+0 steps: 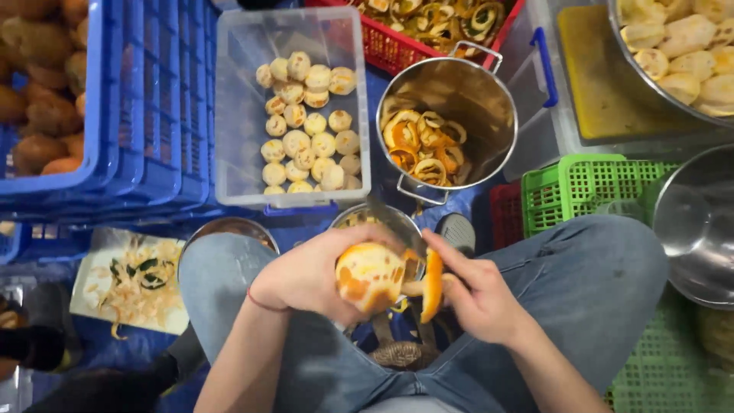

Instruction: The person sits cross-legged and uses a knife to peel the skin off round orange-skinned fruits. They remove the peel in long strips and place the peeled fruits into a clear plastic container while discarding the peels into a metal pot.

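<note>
Two hands at lower centre of the frame work one half-peeled orange fruit above the lap.

The left hand has its grip closed round the fruit; the right hand is closed on a knife whose blade crosses the top of the fruit, a curl of orange peel hanging beside it. The blade lies close to the left fingers, so a slip on the wet rind could likely cut them, and the fruit could drop between the knees. Above stands a steel pot of peels, up and to the left a clear tub of peeled fruit, blue crates at upper left, and a green basket at right; the knees and a small bowl crowd the space.
</note>
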